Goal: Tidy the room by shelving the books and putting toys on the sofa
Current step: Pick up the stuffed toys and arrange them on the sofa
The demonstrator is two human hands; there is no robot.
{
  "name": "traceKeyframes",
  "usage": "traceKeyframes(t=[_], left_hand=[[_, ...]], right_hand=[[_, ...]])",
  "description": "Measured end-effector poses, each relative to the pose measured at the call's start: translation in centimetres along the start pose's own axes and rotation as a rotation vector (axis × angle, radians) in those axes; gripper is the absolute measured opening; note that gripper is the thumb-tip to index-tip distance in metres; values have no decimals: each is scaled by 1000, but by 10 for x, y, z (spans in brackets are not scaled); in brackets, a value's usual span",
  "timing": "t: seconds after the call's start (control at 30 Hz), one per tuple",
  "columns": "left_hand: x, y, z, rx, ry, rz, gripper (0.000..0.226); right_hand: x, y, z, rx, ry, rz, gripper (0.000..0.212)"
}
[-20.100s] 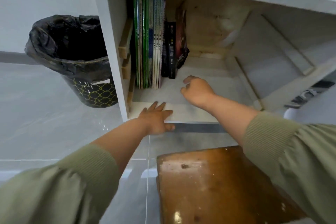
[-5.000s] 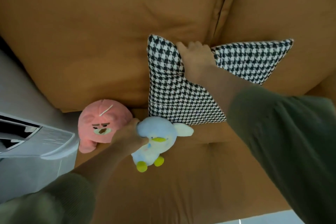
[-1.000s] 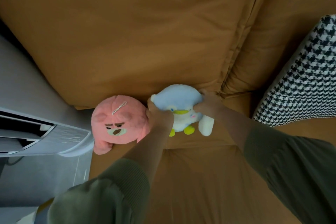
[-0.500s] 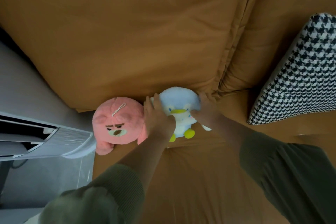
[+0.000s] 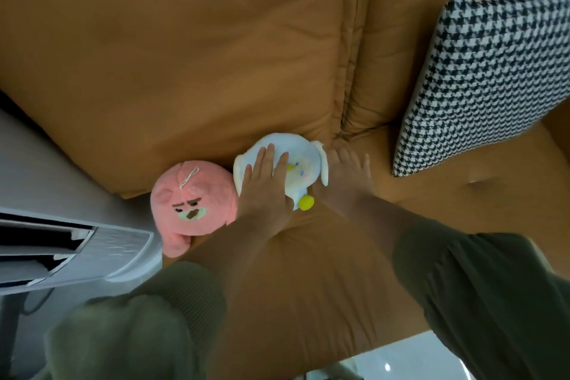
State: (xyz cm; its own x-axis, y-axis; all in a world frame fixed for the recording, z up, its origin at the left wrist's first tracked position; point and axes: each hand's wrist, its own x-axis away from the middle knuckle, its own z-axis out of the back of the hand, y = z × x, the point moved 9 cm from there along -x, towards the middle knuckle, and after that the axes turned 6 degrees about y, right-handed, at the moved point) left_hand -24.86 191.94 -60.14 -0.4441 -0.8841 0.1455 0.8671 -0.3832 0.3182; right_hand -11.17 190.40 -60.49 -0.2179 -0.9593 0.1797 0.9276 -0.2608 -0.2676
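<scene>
Pale-blue plush penguin [image 5: 303, 160] on tan fabric sofa [image 5: 185, 55] is pressed by left hand [image 5: 265, 187], right hand [image 5: 347, 177] at 3 o'clock, both grips spread

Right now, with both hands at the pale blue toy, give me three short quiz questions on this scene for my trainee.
1. True or false: the left hand lies flat, fingers straight, on the pale blue plush.
2. Which thing lies next to that plush on the picture's left? A. pink plush B. book C. waste bin
3. Fill in: both toys sit on the seat of the orange ____.
Key: 1 true; 2 A; 3 sofa.
</scene>
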Motion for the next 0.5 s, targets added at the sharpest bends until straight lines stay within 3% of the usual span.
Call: traceKeyframes(t=[0.2, 0.5], left_hand=[[24, 64, -17, -16, -70, -176, 80], [69, 231, -79, -62, -232, -359, 85]], right_hand=[[60, 36, 19, 100, 51, -94, 62], [182, 203, 31, 58, 29, -410, 71]])
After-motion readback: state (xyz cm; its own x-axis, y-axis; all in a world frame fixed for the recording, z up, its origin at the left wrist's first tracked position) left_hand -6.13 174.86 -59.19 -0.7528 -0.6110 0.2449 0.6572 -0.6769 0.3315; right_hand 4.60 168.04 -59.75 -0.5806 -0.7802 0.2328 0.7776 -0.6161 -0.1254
